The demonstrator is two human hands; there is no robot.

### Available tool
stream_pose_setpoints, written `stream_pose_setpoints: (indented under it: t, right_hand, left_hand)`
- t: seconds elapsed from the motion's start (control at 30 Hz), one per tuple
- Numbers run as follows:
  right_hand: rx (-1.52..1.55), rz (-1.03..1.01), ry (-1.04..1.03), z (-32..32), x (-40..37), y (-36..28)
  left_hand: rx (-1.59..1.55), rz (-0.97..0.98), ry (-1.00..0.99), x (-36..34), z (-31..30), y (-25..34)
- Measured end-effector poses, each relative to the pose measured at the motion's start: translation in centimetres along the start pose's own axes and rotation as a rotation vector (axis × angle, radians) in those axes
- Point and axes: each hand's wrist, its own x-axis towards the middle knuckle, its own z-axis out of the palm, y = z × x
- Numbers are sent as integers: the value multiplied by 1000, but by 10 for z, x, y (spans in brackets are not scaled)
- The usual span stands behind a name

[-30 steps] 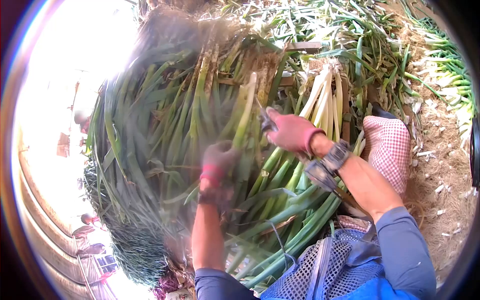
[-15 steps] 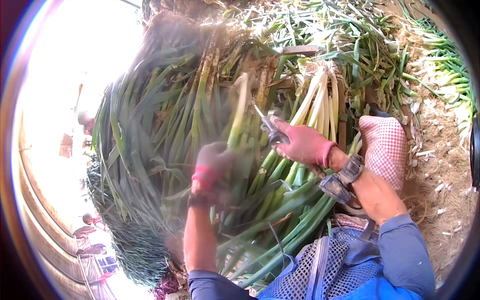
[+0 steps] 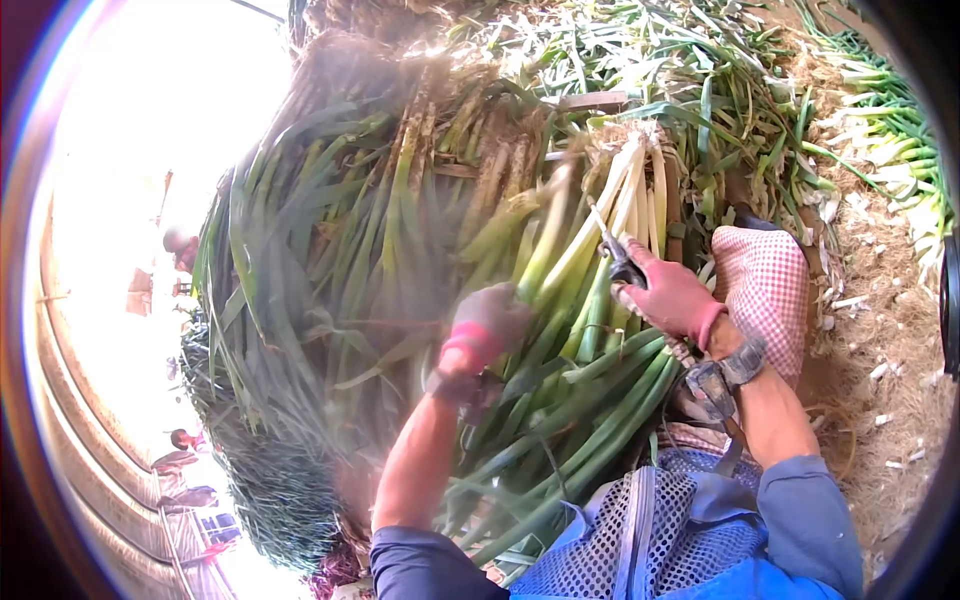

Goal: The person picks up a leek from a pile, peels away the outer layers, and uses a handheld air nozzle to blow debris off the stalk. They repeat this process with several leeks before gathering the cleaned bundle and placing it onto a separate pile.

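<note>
My left hand (image 3: 490,325), in a grey and pink glove, is closed around the green part of a long green onion (image 3: 546,238), whose pale root end points up and away from me. My right hand (image 3: 672,298), in a pink glove, grips an air blow gun (image 3: 622,264) with a thin nozzle angled up and to the left. Beside that nozzle lies a bunch of peeled green onions (image 3: 630,195) with white stems and roots at the far end. Their leaves (image 3: 590,400) spread back toward my lap.
A large heap of unpeeled green onions (image 3: 300,240) rises on the left. Stripped leaves (image 3: 640,50) pile up at the back. More onions (image 3: 900,130) lie at far right, beside ground strewn with dry scraps (image 3: 880,330). Other people (image 3: 183,440) are at far left.
Both hands have moved to the right. The held green onion has come over beside the peeled bunch, and the blow gun has shifted right with my right hand.
</note>
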Motion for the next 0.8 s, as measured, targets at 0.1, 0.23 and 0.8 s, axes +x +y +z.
stream_pose_setpoints:
  t: [0.1,0.23,0.8]
  right_hand:
    - [46,-42,3,-8,-13,5]
    - [40,-131,-43,-13,-1,-10]
    - [131,-122,-571,-46,103,-67]
  left_hand:
    - [33,-32,40,3,5,-2]
    - [-21,-24,13,-12,3,16]
    - [210,291,313,-80,35,35]
